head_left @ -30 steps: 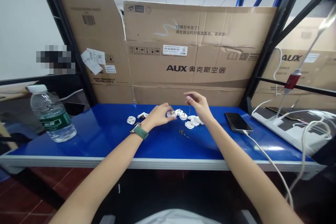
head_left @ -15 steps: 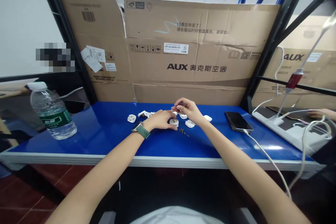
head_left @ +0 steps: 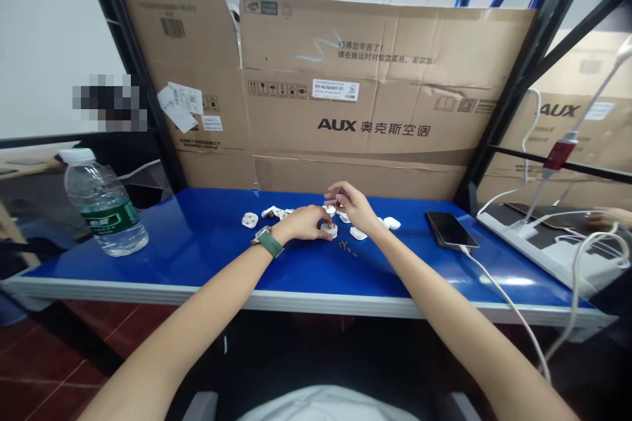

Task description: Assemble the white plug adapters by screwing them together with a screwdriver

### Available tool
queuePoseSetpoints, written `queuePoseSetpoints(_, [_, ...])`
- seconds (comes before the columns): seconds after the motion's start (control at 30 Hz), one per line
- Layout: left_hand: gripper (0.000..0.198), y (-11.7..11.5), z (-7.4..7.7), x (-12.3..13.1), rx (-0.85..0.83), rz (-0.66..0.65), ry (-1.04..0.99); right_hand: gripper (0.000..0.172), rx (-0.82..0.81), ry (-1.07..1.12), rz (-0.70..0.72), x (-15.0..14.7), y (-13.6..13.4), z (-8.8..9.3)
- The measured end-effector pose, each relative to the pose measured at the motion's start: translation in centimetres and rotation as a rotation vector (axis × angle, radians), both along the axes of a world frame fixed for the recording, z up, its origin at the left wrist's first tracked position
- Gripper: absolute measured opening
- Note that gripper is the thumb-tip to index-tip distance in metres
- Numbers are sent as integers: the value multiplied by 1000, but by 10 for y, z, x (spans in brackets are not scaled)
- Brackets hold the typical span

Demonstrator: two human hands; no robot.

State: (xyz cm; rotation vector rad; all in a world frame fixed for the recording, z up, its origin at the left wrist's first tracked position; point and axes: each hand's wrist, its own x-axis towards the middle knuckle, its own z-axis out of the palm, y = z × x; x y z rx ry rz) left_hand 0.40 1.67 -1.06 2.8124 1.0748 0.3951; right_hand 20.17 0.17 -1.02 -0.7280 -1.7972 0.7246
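Pressing down on the blue worktop [head_left: 197, 256], the left hand [head_left: 302, 223] has its fingers curled onto a white plug [head_left: 329, 230] and pins it there. The plug lies at that hand's fingertips, a little right of the worktop's middle and toward the far side. The right hand [head_left: 354, 207] hangs just above and to the right of the plug, its thumb and fingers pinched shut on a small dark item [head_left: 340, 192] that is too small to make out. A green watch [head_left: 269, 242] sits on the left wrist.

More white plug parts [head_left: 249, 219] lie scattered to the left and right of the hands, and a few tiny screws [head_left: 347, 248] lie just near of the plug. A black phone [head_left: 450, 229] lies to the right with a white cable [head_left: 498, 293] running from it toward the near edge.

Behind the worktop stands a cardboard box [head_left: 375, 79] printed "AUX 奥克斯空调" in dark letters, with a line of smaller Chinese writing higher up and a white sticker [head_left: 335, 89] showing "25". Another box [head_left: 582, 112] at far right also reads "AUX". A water bottle [head_left: 105, 206] at far left carries a green label; its writing cannot be read.
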Motion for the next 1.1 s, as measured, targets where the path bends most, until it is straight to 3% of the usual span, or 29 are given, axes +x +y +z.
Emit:
queuePoseSetpoints(0.13, [34,-2,0,0,-12,12,-19,39,206,-187,-272,-1,-3,5])
queuePoseSetpoints(0.23, [33,-4,1,0,-11,4,-24,43,252,-178,-345,-3,-5,6])
queuePoseSetpoints(0.53, [30,-4,2,1,-39,2,-25,41,169,-112,-142,-4,-6,7])
queuePoseSetpoints(0.7, [31,-3,1,0,-26,14,-25,37,192,-111,-153,-8,-6,7])
queuePoseSetpoints(0.9, [32,-1,-1,0,-32,-4,-12,31,62,41,-97,-9,-4,3])
queuePoseSetpoints(1.1, [33,0,-1,-1,-44,3,-2,33,43,106,-72,-7,-6,4])
